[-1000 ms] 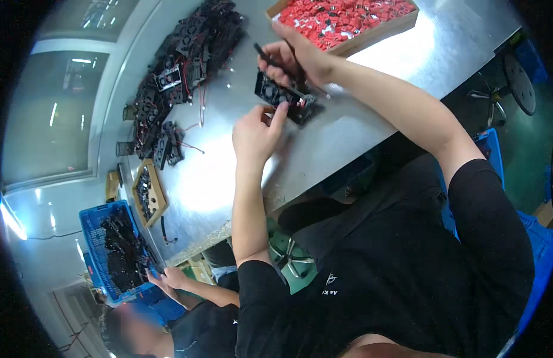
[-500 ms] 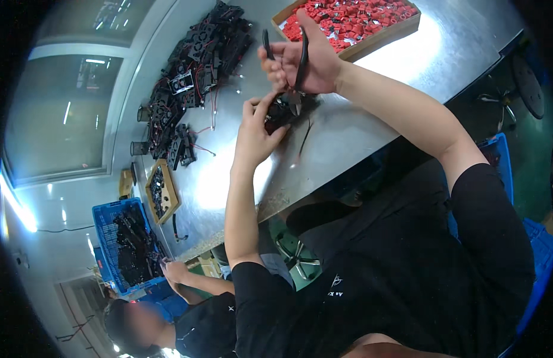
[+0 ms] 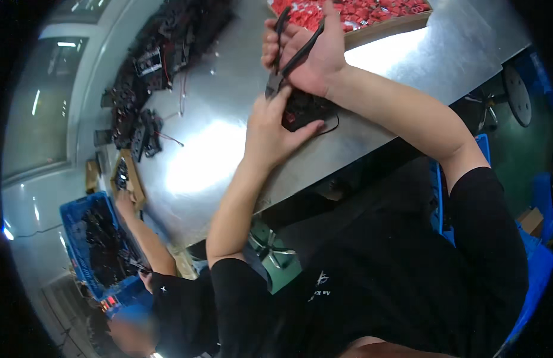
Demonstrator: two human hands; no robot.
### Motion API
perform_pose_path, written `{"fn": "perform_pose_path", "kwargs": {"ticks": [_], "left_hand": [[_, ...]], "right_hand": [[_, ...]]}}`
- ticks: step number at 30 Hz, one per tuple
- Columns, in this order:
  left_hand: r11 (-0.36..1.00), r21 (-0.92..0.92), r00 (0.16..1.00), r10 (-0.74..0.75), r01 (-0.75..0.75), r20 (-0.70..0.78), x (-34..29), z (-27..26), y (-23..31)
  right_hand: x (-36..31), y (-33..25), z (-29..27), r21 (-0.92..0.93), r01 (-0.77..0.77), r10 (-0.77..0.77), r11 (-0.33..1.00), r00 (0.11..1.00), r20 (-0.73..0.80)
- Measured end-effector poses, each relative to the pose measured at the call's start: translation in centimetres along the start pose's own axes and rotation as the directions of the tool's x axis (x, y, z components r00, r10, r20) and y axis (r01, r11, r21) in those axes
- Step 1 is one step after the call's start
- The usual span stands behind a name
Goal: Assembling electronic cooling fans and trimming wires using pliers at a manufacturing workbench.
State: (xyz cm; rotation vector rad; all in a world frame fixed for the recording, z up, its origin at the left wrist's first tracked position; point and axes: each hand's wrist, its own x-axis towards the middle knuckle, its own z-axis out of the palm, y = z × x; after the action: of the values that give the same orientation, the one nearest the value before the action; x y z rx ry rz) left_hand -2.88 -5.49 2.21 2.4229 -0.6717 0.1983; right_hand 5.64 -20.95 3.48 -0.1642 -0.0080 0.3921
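My right hand (image 3: 322,67) holds a pair of cutting pliers (image 3: 302,52), palm turned up. Their black handles are spread apart, and the metal jaws point down beside my left fingertips. Against the metal table, my left hand (image 3: 265,134) grips a black plastic assembly (image 3: 312,109), its thumb along the near side. A little red shows on that assembly, and a thin dark wire (image 3: 336,124) loops out from its right end. My hands cover much of the assembly, so what the jaws touch is hidden.
A box of red parts (image 3: 378,27) stands beyond my right hand. Black fan assemblies with wires (image 3: 148,128) are heaped at the table's far left. A co-worker's hand (image 3: 126,204) reaches into a small wooden tray (image 3: 136,182), beside a blue crate (image 3: 79,253) of black parts.
The pliers' jaws have swung left, toward my left fingertips. The black assembly has turned under my hands. The co-worker's hand has moved to the wooden tray. The whole view has shifted.
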Motion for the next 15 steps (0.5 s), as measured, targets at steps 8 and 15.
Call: {"fn": "perform_pose_path", "kwargs": {"ticks": [8, 15], "left_hand": [[1.000, 0.005, 0.999, -0.008, 0.008, -0.052, -0.6, -0.8, -2.3], [0.998, -0.059, 0.988, 0.013, -0.023, -0.157, -0.8, 0.5, -3.2]], "right_hand": [[1.0, 0.1, 0.2, -0.236, 0.153, -0.196, 0.960, 0.966, -0.170], [-2.2, 0.9, 2.4, -0.437, 0.140, -0.034, 0.889, 0.970, 0.242]]}}
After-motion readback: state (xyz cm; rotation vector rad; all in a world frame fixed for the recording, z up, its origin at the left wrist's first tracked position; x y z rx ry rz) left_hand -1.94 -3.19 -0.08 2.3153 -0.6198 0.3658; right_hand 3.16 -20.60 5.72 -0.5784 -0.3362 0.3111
